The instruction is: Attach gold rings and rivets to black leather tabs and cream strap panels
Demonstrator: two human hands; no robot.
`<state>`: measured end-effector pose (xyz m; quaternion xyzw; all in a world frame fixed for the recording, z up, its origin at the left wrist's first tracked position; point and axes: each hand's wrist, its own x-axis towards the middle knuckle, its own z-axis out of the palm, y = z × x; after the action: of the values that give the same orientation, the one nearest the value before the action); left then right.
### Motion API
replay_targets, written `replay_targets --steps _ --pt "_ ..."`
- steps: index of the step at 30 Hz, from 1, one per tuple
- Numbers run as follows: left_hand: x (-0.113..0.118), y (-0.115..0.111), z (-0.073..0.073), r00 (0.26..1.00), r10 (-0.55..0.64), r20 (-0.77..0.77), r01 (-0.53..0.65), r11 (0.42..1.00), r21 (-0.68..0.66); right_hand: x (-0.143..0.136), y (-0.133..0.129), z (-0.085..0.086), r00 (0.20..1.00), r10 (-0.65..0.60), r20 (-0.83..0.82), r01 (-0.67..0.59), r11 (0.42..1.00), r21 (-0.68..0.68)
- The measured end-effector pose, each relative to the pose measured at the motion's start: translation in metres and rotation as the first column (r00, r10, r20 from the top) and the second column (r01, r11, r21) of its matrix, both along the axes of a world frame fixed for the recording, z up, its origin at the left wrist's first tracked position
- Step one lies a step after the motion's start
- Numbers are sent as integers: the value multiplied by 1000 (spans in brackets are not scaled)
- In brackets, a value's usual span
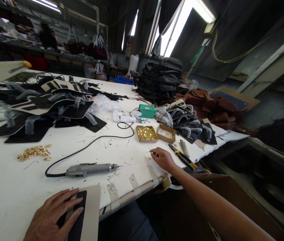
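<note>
My left hand lies with fingers stretched out on a beige panel with black strips at the front edge of the table. My right hand is at the tabletop with its fingers bent together in a pinch. A few small gold pieces lie at its fingertips; whether one is between them is too small to tell. Just behind this hand stand a carton of small gold metal parts and a second carton with pale contents. A grey electric screwdriver lies between my hands, its bit pointing right.
Yellow-and-black pliers and a grey cylindrical tool lie right of my right hand. Gold rings are heaped at left. Black panels with wrapped handles, a green box and stacked black bags stand farther back. A black cord crosses the table.
</note>
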<state>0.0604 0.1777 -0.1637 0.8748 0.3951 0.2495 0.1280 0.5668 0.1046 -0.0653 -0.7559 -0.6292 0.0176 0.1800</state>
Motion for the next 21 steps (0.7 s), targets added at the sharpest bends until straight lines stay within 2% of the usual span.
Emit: replay_targets --steps 8,17,21 --pt "3 -1 2 1000 8 13 -8 1000 4 -1 34 9 993 -15 119 31 991 -129" --pt "3 -1 4 1000 14 -16 -15 1000 -20 -9 39 7 978 -104 179 132 980 -151" --pt "3 -2 4 1000 13 -9 -14 1000 -18 -15 35 9 981 -96 172 124 979 -161"
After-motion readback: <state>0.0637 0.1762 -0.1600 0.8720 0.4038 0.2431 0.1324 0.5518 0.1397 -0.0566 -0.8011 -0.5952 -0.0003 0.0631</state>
